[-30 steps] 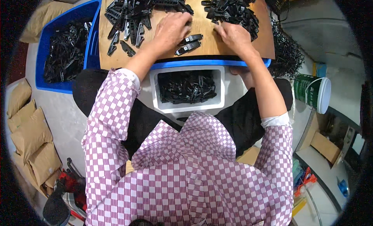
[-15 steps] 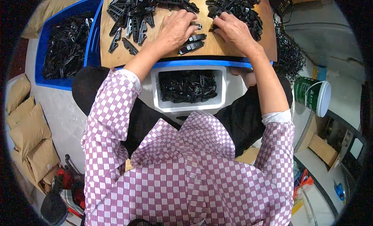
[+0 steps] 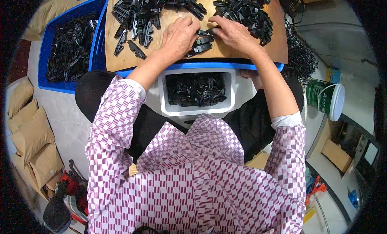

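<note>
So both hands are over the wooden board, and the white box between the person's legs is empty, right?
Not empty: the head view shows black parts inside the white box. The left hand and right hand are indeed over the wooden board.

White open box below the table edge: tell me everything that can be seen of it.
The white box is rectangular and open-topped, with a thick rim and rounded corners; it looks like foam or plastic. Inside lies a jumbled heap of small black pieces, hiding its bottom. It sits upright near the blue table edge, between the person's black-trousered legs. Neither the left hand nor the right hand touches it. What supports it underneath cannot be seen.
</note>
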A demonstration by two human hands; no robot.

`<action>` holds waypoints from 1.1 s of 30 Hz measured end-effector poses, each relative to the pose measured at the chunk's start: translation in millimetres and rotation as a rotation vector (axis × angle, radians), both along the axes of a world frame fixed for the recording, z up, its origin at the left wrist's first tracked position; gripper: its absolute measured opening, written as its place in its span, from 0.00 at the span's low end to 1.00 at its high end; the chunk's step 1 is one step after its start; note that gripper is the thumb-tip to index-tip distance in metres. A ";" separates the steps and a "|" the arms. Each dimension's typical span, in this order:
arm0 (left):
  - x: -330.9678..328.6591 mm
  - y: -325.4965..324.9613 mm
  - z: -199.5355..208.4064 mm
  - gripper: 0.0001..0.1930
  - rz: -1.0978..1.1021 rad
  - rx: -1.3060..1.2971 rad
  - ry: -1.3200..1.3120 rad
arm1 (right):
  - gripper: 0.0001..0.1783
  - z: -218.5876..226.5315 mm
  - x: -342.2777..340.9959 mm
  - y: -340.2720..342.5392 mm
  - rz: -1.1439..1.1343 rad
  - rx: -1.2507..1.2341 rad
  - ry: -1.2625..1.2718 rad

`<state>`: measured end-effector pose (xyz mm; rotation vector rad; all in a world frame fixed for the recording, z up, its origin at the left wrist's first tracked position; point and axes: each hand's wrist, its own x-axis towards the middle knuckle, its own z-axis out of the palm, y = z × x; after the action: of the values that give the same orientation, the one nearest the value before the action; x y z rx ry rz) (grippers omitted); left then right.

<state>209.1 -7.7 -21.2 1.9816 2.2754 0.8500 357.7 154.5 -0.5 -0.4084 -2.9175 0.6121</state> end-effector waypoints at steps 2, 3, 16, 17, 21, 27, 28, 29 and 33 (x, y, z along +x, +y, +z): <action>1.2 -0.6 0.8 0.09 0.000 -0.002 0.001 | 0.13 1.7 3.2 -3.4 0.093 -0.030 0.100; 1.4 -0.1 1.6 0.09 0.002 -0.003 -0.001 | 0.13 2.2 4.3 -2.9 0.094 -0.032 0.099; -11.0 -4.0 6.9 0.12 0.023 0.010 -0.093 | 0.10 -9.2 -0.5 3.9 0.023 0.201 -0.017; -11.0 -5.7 7.9 0.13 0.019 -0.055 -0.068 | 0.10 -9.9 -0.4 7.8 -0.002 0.122 -0.029; -13.0 -4.7 12.4 0.12 0.013 -0.124 -0.037 | 0.11 -4.9 -2.5 13.1 -0.122 -0.087 -0.054; -14.5 -4.7 7.5 0.12 0.018 -0.043 -0.067 | 0.11 11.3 0.5 3.2 -0.024 0.264 -0.093; -15.8 -3.2 7.0 0.11 0.014 -0.043 -0.057 | 0.11 13.4 1.4 4.4 0.001 0.326 -0.086; -17.3 -2.1 6.5 0.11 0.011 -0.044 -0.047 | 0.11 15.5 2.1 5.5 0.027 0.388 -0.080; -17.9 -1.2 3.7 0.10 -0.002 -0.033 -0.040 | 0.11 21.8 2.5 6.2 0.033 0.316 0.011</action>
<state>191.1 -8.9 -17.4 1.9346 2.2505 0.8385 360.2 160.6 21.3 -0.3158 -2.9428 0.1487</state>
